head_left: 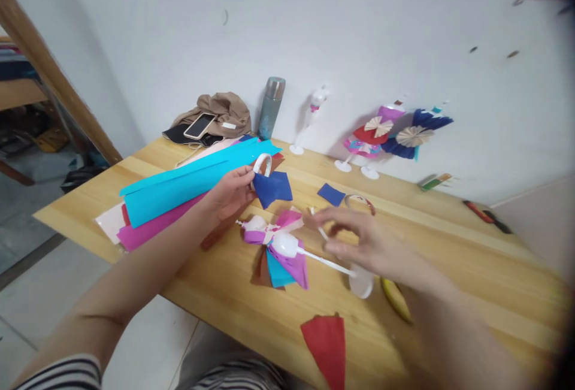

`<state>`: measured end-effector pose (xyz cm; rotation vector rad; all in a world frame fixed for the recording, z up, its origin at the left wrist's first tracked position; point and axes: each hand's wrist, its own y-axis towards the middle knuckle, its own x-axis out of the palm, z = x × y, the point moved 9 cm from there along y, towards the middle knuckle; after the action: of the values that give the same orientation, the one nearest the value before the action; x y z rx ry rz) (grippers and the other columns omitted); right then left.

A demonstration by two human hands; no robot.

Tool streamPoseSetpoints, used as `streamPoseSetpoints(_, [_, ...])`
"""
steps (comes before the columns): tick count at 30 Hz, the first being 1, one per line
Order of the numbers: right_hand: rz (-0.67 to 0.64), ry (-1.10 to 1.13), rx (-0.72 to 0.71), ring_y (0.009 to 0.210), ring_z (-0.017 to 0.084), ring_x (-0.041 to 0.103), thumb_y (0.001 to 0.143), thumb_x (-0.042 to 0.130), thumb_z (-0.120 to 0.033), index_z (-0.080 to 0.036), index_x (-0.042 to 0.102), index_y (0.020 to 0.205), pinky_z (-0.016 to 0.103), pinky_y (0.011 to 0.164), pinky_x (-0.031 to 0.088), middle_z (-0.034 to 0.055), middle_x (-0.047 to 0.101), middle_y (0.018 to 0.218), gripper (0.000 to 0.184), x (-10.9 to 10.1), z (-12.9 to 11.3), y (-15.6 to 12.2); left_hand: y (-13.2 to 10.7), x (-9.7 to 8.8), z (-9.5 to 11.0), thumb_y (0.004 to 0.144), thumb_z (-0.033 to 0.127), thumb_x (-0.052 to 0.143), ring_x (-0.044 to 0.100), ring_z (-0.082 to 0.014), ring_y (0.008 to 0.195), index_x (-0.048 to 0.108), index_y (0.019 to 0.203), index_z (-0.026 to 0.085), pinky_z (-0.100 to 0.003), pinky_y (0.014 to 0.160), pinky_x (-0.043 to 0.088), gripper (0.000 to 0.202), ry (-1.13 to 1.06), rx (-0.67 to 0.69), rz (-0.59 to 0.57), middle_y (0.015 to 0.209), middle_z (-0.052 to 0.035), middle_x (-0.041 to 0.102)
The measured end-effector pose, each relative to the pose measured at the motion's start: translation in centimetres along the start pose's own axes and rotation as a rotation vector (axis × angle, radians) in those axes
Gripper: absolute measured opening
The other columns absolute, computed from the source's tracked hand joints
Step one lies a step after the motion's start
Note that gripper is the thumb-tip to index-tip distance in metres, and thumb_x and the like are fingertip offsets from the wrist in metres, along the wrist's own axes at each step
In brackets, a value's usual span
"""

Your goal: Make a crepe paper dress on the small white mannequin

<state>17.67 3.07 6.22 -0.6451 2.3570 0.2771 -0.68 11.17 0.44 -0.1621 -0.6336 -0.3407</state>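
My left hand [236, 191] is closed on a roll of white tape [268, 164], with a dark blue piece of paper [275, 189] at its fingertips. My right hand [353, 235], slightly blurred, pinches a short white strip [320, 226] that looks like tape. Between and below both hands, a small white dress form [287, 245] lies on its side, its stand toward the right. Purple, pink, turquoise and brown paper pieces [281, 270] surround its body. Another dark blue piece of paper [331, 194] lies beyond the right hand, beside a ring-shaped roll [359, 201].
Turquoise paper sheets [188, 186] lie at the left of the wooden table [215, 306]. Along the wall stand a flask [272, 108], a bare dress form [314, 114] and two dressed forms [368, 135]. A phone [200, 126], red paper [330, 345] and a yellow object [395, 299] are on the table.
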Motion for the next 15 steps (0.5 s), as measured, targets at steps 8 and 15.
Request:
streamPoseSetpoints(8, [0.219,0.485,0.17,0.072,0.019,0.069,0.063,0.082,-0.051,-0.019,0.065,0.11,0.033,0.07,0.055,0.0045,0.073,0.082,0.059,1.2,2.9,7.3,0.7,2.4,-1.8,0.071,0.038,0.082,0.065,-0.0164,0.072,0.064,0.082,0.013,-0.029,0.069,0.051,0.033,0.19,0.03,0.02,0.08,-0.0057,0.07])
streamPoseSetpoints(15, [0.195,0.441,0.188,0.056,0.014,0.061,0.059,0.083,-0.039,-0.018,0.067,0.072,0.027,0.057,0.048,0.0007,0.069,0.065,0.029,2.0,2.8,8.5,0.3,1.9,-1.1,0.074,0.036,0.079,0.059,-0.0127,0.07,0.066,0.077,0.015,-0.025,0.067,0.045,0.025,0.306,0.087,0.057,0.074,-0.0006,0.066])
